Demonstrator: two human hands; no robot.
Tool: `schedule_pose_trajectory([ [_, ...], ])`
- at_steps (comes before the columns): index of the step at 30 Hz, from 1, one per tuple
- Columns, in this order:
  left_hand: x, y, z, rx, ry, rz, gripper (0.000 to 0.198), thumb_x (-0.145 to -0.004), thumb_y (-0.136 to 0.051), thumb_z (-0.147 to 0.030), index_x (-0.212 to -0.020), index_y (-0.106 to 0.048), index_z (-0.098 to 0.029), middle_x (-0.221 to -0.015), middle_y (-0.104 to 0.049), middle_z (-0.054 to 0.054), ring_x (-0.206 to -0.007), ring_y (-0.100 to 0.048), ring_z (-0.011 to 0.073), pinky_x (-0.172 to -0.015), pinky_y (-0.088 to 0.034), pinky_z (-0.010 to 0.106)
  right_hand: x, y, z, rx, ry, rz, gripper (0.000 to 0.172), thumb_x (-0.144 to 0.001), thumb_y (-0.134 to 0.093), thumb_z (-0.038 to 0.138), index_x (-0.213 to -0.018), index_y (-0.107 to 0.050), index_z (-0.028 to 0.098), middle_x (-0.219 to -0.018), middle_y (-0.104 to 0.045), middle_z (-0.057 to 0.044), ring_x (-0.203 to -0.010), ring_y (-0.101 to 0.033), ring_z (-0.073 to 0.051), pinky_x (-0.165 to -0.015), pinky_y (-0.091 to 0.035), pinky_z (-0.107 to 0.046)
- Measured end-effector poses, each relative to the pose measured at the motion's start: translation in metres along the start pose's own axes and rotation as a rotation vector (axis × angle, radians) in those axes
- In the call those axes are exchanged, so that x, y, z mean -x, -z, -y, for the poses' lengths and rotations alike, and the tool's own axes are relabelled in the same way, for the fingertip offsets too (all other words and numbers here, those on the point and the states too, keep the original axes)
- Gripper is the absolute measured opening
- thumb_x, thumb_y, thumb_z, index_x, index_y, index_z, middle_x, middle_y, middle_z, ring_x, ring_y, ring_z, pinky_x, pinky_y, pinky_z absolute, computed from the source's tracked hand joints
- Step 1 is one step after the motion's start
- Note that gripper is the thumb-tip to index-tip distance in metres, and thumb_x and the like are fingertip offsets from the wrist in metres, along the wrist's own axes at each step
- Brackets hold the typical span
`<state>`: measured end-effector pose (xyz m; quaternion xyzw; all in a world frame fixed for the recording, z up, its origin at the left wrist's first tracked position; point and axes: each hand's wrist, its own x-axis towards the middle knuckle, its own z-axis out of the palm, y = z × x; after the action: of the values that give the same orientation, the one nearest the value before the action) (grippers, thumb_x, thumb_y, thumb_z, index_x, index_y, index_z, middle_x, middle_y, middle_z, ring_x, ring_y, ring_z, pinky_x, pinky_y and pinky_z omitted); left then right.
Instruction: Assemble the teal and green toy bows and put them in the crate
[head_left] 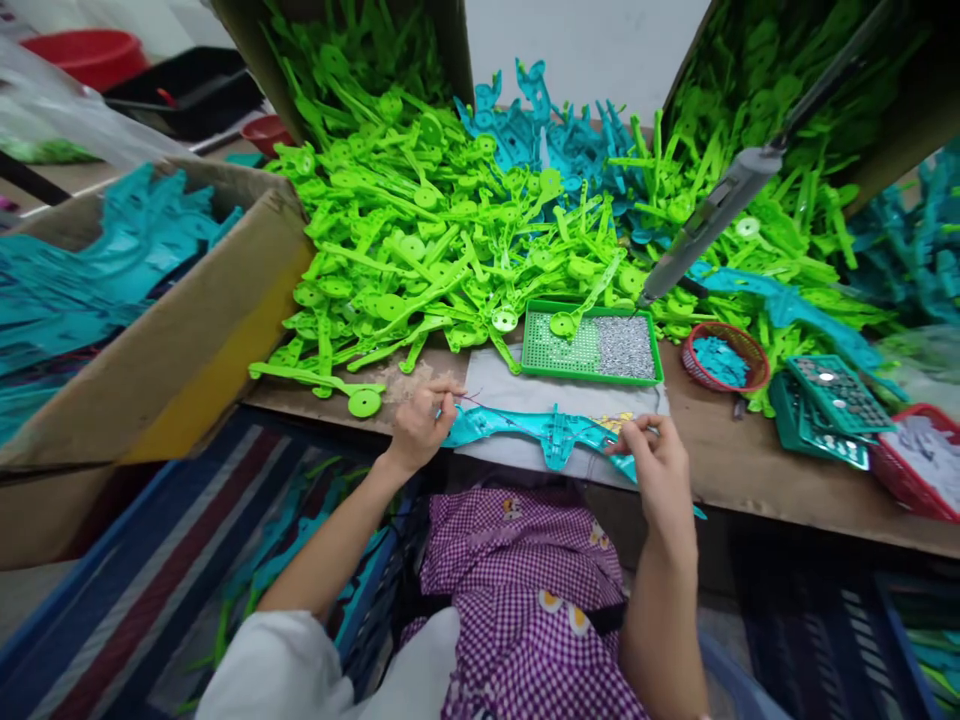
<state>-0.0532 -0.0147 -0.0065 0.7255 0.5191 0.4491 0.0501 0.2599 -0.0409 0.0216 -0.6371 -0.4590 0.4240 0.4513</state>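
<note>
A long teal plastic part (555,430) lies across a pale cloth (491,375) at the table's front edge. Over its left end, my left hand (424,425) is closed in a pinch on a thin dark wire (471,399). The wire runs from these fingers toward the part. At the part's right end my right hand (656,455) has its fingers pressed together; what they hold, if anything, is too small to make out. Just behind the part stands a green tray (656,372) with small metal pieces and one lime-green arm piece in it.
Lime-green parts (420,230) are heaped behind, with teal parts (577,140) among them. A cardboard box (247,270) stands left. A grey screwdriver (712,220) hangs at the right. Beyond the tray are a red basket (761,360), green trays (840,395) and another red basket (892,480).
</note>
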Motion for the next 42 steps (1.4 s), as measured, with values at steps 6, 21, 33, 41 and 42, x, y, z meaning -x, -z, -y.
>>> schedule_pose_trajectory([
  [6, -0.013, 0.002, -0.022, 0.193, 0.065, -0.009, 0.005, -0.092, -0.046, -0.025, -0.091, -0.044, -0.021, -0.101, -0.066, 0.008, -0.093, -0.068, 0.0175, -0.083, -0.057, 0.038, -0.022, -0.018, 0.001, 0.077, -0.002, 0.048, 0.028, -0.084, -0.052, 0.051, -0.088, -0.044, 0.024, -0.068, -0.060, 0.001, -0.063, -0.063, -0.017, -0.054, -0.048, -0.028],
  [21, -0.039, -0.002, -0.007, 0.023, -0.080, 0.132, 0.012, -0.094, -0.049, -0.026, -0.097, -0.055, -0.017, -0.084, -0.063, 0.003, -0.075, -0.060, 0.0122, -0.069, -0.049, 0.024, 0.002, -0.001, 0.006, 0.506, 0.079, 0.237, 0.039, -0.087, -0.042, 0.062, -0.100, -0.051, 0.027, -0.070, -0.063, 0.000, -0.060, -0.060, -0.017, -0.053, -0.036, -0.026],
  [33, -0.008, 0.032, 0.062, -0.391, -0.520, 0.370, 0.019, -0.092, -0.049, -0.020, -0.103, -0.064, -0.014, -0.087, -0.066, 0.009, -0.077, -0.061, 0.0168, -0.070, -0.049, 0.028, -0.073, 0.081, 0.010, 1.495, 0.559, -0.101, 0.045, -0.093, -0.038, 0.052, -0.086, -0.066, 0.018, -0.058, -0.060, -0.006, -0.046, -0.041, -0.012, -0.051, -0.013, -0.026],
  [41, 0.002, 0.062, 0.070, -0.495, -0.558, 0.544, 0.031, -0.094, -0.038, -0.009, -0.118, -0.057, -0.015, -0.092, -0.066, 0.010, -0.085, -0.063, 0.0164, -0.072, -0.049, 0.028, -0.085, 0.078, -0.045, 1.549, 0.678, -0.169, 0.046, -0.093, -0.037, 0.047, -0.068, -0.059, 0.015, -0.054, -0.053, -0.004, -0.044, -0.034, -0.009, -0.049, -0.011, -0.026],
  [42, 0.003, 0.063, 0.069, -0.488, -0.563, 0.565, 0.032, -0.094, -0.038, -0.009, -0.120, -0.056, -0.015, -0.093, -0.066, 0.010, -0.086, -0.063, 0.0165, -0.073, -0.048, 0.028, -0.083, 0.080, -0.037, 1.532, 0.703, -0.197, 0.046, -0.092, -0.039, 0.048, -0.067, -0.059, 0.015, -0.054, -0.053, -0.004, -0.044, -0.034, -0.009, -0.049, -0.011, -0.026],
])
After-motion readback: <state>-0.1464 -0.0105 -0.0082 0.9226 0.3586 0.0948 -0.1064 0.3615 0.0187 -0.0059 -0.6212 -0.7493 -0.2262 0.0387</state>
